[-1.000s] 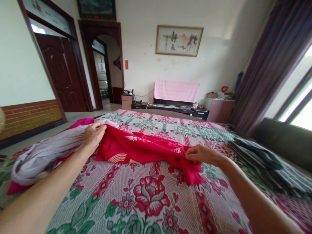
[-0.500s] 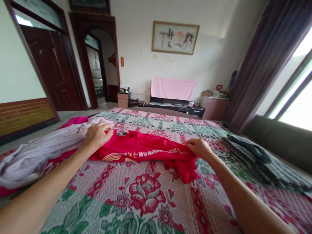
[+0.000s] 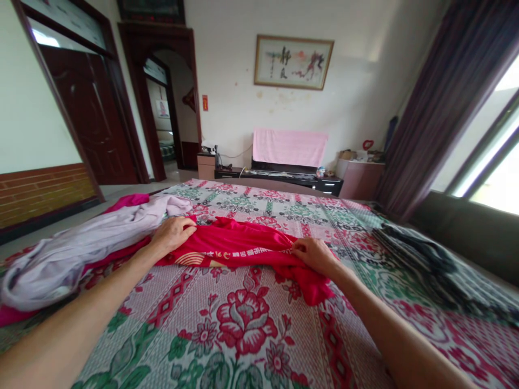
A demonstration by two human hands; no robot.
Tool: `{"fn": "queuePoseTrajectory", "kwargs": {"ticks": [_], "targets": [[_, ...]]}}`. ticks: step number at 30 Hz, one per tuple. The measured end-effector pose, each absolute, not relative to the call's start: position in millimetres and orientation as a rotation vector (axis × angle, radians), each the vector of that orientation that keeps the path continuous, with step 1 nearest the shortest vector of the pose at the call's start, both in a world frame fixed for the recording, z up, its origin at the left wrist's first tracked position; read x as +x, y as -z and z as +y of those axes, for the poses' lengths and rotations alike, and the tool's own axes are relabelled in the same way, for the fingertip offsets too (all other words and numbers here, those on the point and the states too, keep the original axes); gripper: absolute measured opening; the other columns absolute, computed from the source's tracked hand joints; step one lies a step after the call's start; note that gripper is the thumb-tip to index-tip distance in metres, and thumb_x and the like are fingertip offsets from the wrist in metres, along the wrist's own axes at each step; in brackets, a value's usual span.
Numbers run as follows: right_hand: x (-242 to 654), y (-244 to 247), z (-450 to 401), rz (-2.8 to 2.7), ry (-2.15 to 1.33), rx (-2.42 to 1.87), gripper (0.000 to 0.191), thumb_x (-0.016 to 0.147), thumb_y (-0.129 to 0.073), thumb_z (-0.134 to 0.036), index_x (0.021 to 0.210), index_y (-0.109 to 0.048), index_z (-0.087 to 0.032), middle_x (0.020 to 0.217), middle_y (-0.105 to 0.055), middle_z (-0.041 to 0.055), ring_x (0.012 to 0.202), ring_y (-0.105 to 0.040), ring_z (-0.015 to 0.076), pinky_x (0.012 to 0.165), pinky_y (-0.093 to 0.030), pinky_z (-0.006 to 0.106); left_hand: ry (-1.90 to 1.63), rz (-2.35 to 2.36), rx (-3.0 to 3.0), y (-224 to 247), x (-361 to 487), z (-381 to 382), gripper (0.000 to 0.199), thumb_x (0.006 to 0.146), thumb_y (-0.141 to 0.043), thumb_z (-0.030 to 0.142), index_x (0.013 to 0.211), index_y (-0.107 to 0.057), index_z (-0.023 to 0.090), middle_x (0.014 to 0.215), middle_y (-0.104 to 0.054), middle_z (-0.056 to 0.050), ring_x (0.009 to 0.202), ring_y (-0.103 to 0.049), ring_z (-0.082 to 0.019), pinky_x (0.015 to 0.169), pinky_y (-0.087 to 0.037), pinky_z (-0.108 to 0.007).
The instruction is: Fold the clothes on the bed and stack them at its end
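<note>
A red shirt-like garment with white lettering and gold curved stripes lies bunched in a long strip on the flowered bedspread. At its left end, my left hand has its fingers closed on the cloth. Toward the right end, my right hand pinches the fabric, thumb and fingertips together. Loose red folds hang out below the right hand onto the bedspread. Beside my left hand lies a pale lilac garment, with bright pink cloth partly under it.
A dark striped cloth lies at the right of the bed. Beyond the far edge stands a low black cabinet, and a pink cloth covers something on it. A purple curtain hangs by the window.
My right hand has moved left along the red garment, inward from its right end. My left hand has shifted slightly right and down, still on the cloth.
</note>
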State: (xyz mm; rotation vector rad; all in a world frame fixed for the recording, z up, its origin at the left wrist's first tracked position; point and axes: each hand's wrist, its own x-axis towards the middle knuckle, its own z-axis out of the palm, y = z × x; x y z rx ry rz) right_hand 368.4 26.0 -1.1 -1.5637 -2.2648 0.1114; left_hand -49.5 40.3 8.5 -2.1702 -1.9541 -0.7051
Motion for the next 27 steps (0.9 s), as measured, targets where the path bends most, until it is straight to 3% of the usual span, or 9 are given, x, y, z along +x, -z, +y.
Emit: {"fn": "queuePoseTrajectory", "kwargs": {"ticks": [3,6,12,15,17,20,23,27], "targets": [[366.0,-4.9,23.5,-2.167,-0.119,-1.452,0.021,0.079,-0.053,-0.026,0.082,-0.073,-0.02,0.084,-0.071,0.0054,0.076,-0.062,0.0172,0.071,-0.044,0.028,0.941,-1.996,-2.159,-22.3,-50.4,36.1,0.033,0.075,-0.05,0.043,0.085,-0.075,0.024,0.095,-0.074,-0.003,0.086,-0.066,-0.021,0.081,-0.047,-0.028],[364.5,-23.0,16.6,-2.183,-0.408,-1.25,0.015,0.076,-0.059,-0.028,0.076,-0.072,-0.021,0.082,-0.07,0.0033,0.075,-0.061,0.0148,0.072,-0.046,0.027,0.993,-2.064,-2.346,-34.3,-55.5,29.5,0.03,0.069,-0.054,0.046,0.075,-0.073,0.023,0.075,-0.072,0.0,0.074,-0.064,-0.019,0.07,-0.047,-0.026],[376.7,-59.5,-2.2,-2.218,-1.439,-1.199,0.028,0.074,-0.068,-0.042,0.091,-0.072,-0.02,0.065,-0.064,-0.0022,0.052,-0.051,0.0071,0.052,-0.043,0.02,0.923,-2.074,-2.554,-41.7,-57.8,21.4,0.038,0.071,-0.051,0.051,0.049,-0.057,0.021,0.05,-0.053,0.001,0.054,-0.052,-0.015,0.053,-0.037,-0.026],[385.8,-57.7,2.0,-2.043,-1.412,-1.232,0.033,0.077,-0.065,-0.045,0.097,-0.071,-0.019,0.067,-0.065,-0.0008,0.048,-0.048,0.0055,0.046,-0.039,0.018,0.716,-2.083,-2.618,-37.7,-56.6,23.4,0.043,0.073,-0.051,0.055,0.046,-0.055,0.021,0.047,-0.048,0.001,0.052,-0.05,-0.016,0.051,-0.034,-0.026],[390.0,-49.2,11.4,-1.914,-1.186,-1.315,0.03,0.079,-0.061,-0.042,0.095,-0.071,-0.018,0.072,-0.068,0.0021,0.048,-0.049,0.0063,0.045,-0.039,0.018,0.595,-2.095,-2.644,-33.9,-56.4,25.9,0.039,0.072,-0.053,0.055,0.054,-0.063,0.022,0.051,-0.055,0.0,0.057,-0.055,-0.017,0.054,-0.037,-0.026],[392.8,-34.4,26.2,-1.879,-0.701,-1.484,0.02,0.076,-0.06,-0.031,0.086,-0.073,-0.018,0.078,-0.072,0.0047,0.061,-0.059,0.0116,0.054,-0.046,0.022,0.512,-2.103,-2.555,-28.7,-53.1,29.9,0.036,0.069,-0.058,0.05,0.086,-0.074,0.023,0.064,-0.065,-0.001,0.065,-0.06,-0.02,0.06,-0.042,-0.027],[392.8,-26.9,30.6,-2.071,-0.403,-1.541,0.016,0.074,-0.061,-0.026,0.079,-0.074,-0.019,0.08,-0.073,0.0048,0.073,-0.064,0.0169,0.068,-0.05,0.027,0.596,-1.932,-2.461,-24.2,-41.9,33.6,0.051,0.072,-0.057,0.042,0.119,-0.065,0.024,0.09,-0.072,-0.004,0.073,-0.063,-0.019,0.074,-0.047,-0.03],[394.6,-29.0,24.3,-2.315,-0.506,-1.585,0.021,0.078,-0.06,-0.034,0.078,-0.076,-0.02,0.076,-0.074,0.0041,0.067,-0.062,0.0163,0.061,-0.047,0.026,0.736,-1.6,-2.583,-15.6,-16.2,36.5,0.058,0.078,-0.05,0.031,0.135,-0.052,0.025,0.143,-0.05,-0.007,0.11,-0.06,-0.021,0.095,-0.046,-0.031]]}}
